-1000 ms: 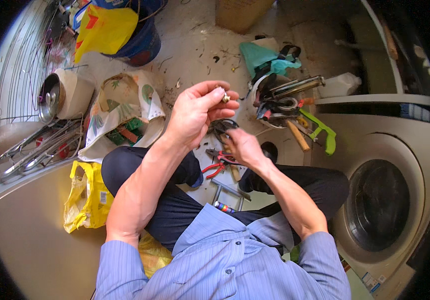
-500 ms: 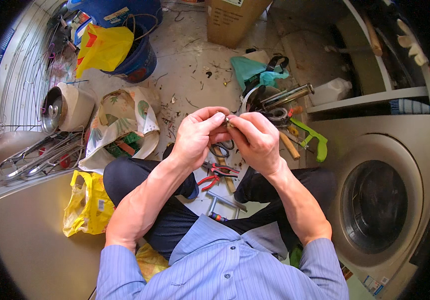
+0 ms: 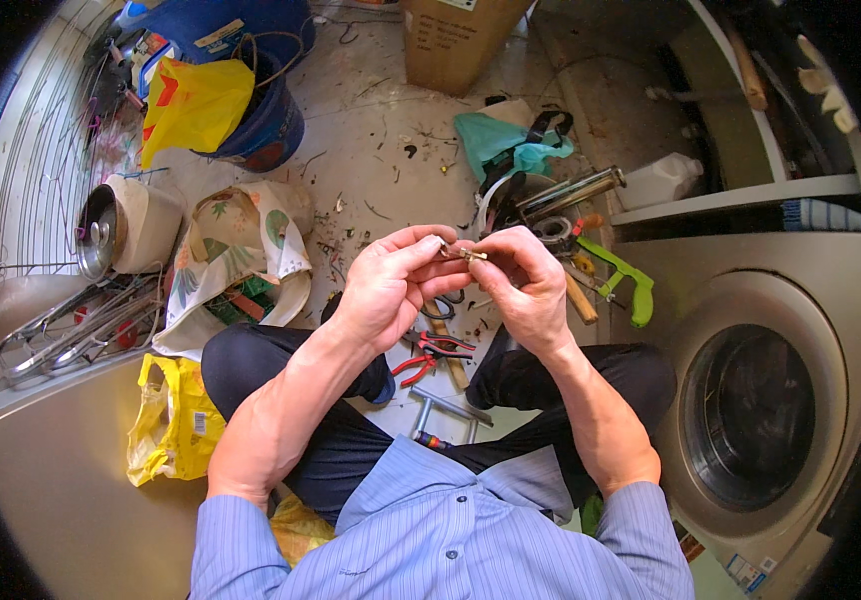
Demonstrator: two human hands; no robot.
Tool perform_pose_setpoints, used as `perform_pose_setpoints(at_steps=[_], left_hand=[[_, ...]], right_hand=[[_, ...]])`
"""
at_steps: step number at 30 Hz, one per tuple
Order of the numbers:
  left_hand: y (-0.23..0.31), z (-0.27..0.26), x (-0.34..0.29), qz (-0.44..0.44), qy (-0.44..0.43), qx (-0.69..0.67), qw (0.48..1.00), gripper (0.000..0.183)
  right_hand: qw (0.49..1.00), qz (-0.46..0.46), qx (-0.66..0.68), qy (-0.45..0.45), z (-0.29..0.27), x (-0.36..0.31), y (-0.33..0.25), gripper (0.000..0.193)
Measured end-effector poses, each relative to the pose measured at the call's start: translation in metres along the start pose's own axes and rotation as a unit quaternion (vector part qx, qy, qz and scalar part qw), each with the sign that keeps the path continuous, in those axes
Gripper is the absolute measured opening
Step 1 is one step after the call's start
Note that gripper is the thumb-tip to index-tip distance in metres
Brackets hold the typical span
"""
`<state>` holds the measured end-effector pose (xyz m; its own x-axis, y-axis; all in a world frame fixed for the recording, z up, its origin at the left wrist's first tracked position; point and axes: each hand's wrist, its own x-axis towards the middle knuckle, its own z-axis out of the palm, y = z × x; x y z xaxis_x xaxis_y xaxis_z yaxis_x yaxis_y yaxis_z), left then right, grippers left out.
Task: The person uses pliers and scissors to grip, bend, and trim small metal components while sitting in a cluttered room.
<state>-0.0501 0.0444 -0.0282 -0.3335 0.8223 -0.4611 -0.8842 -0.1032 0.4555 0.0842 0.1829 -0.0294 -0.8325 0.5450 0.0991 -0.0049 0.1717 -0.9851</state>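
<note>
Close together above my crossed legs, both hands handle small metal parts. My right hand (image 3: 523, 285) pinches a small brass-coloured metal fitting (image 3: 474, 255) between thumb and forefinger. My left hand (image 3: 388, 280) closes thumb and fingers on a tiny piece beside it, too small to name. Whether the two pieces touch, I cannot tell. Below the hands lie red-handled pliers (image 3: 431, 352) on the floor, next to a wooden handle (image 3: 448, 345). Black scissor-like loops (image 3: 439, 306) show partly under my left hand. A grey metal tool with crossbars (image 3: 448, 412) rests nearer my body.
A patterned cloth bag (image 3: 241, 240) and yellow plastic bag (image 3: 181, 415) lie at left. Blue buckets (image 3: 269, 135) and a cardboard box (image 3: 456, 45) stand far off. At right are a bright green tool (image 3: 631, 285), a wooden handle (image 3: 581, 298) and a washing machine (image 3: 671, 300). Debris litters the floor.
My hands have drawn slightly apart and turned, so the brass-coloured fitting shows more clearly between them. The whole view has shifted a little.
</note>
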Motion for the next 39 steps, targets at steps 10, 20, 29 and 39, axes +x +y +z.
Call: perform_pose_setpoints(at_steps=[10, 20, 29, 39], left_hand=[[0.006, 0.005, -0.005, -0.025, 0.001, 0.017, 1.000, 0.028], [0.003, 0.004, -0.005, -0.019, -0.023, -0.003, 1.000, 0.031], [0.004, 0.001, -0.004, -0.028, -0.004, -0.004, 1.000, 0.025], [-0.009, -0.002, -0.006, -0.003, 0.014, 0.007, 1.000, 0.022]], right_hand=[[0.959, 0.180, 0.220, -0.011, -0.006, -0.001, 0.001, 0.019], [0.925, 0.224, 0.307, -0.012, -0.008, 0.000, 0.004, 0.018], [0.875, 0.193, 0.443, -0.045, -0.017, 0.000, 0.010, 0.021], [0.914, 0.289, 0.282, -0.044, -0.001, -0.004, -0.007, 0.023]])
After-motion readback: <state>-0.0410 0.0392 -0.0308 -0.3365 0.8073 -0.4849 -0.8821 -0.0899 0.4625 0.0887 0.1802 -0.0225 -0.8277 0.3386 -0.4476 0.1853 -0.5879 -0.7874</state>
